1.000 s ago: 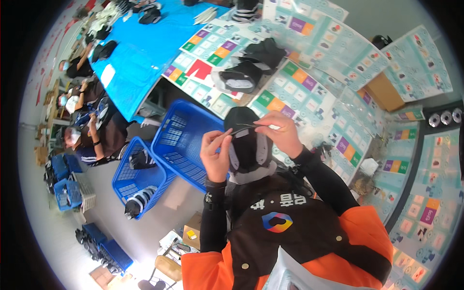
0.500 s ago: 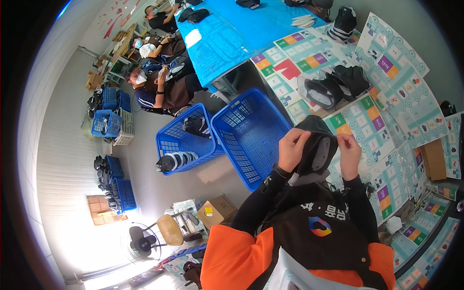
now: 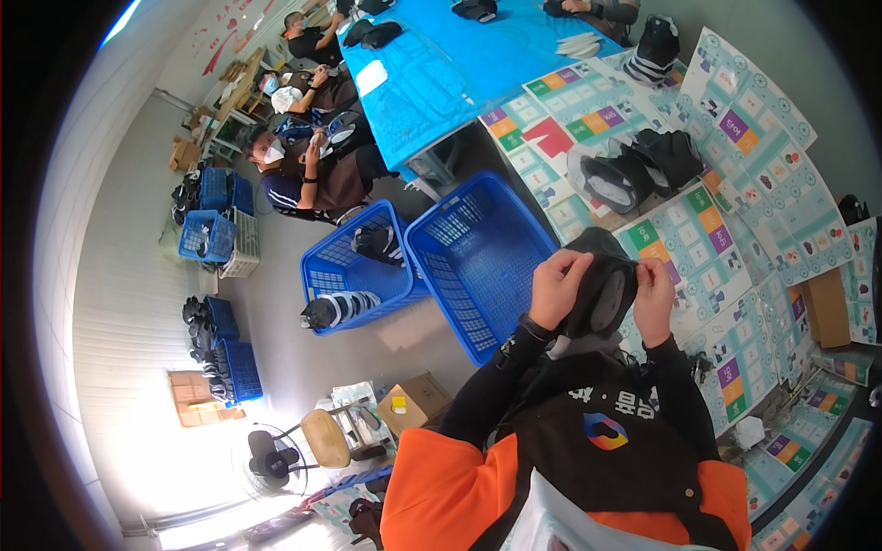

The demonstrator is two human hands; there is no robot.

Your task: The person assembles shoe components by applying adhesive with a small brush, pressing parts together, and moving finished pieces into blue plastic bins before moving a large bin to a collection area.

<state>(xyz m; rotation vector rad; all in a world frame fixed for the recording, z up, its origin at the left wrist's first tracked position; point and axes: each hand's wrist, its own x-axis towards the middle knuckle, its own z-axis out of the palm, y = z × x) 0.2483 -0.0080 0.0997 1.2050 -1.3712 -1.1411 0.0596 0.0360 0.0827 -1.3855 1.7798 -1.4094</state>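
holding, one item: a black shoe piece [image 3: 597,274], raised in front of our chest, beside the near edge of the printed sheets [image 3: 684,243].

left hand [image 3: 554,292]: ours, closed in a pinch, thumb and fingers gripping the left side of the piece.

right hand [image 3: 654,298]: ours, also pinching, thumb and fingertips on the right edge of the same piece; any finer detail under those fingertips was too small for us to tell.

clothing: we wore a dark apron [image 3: 560,459] with a round, many-coloured badge [image 3: 606,431], over an orange top [image 3: 441,496].

on the sheets, beyond our hands: dark shoes [image 3: 675,158] with pale grey lining, lying close together; farther off, a black-and-white striped stack [image 3: 650,50], near the edge of a blue-covered table [image 3: 432,69].

baskets, to our left: one large blue basket [image 3: 482,275], nearest our left hand; just beside it, a smaller blue basket [image 3: 317,271], in which we counted one dark shoe [image 3: 375,243] toward the far end and a striped row of shoe parts [image 3: 340,308] toward the near end.

floor, lower left: a cardboard box [image 3: 418,413] bearing a yellow piece [image 3: 399,404], and near it a tan-seated chair [image 3: 326,439].

co-workers: three people sat beyond the baskets, on the left side of the blue-covered table.
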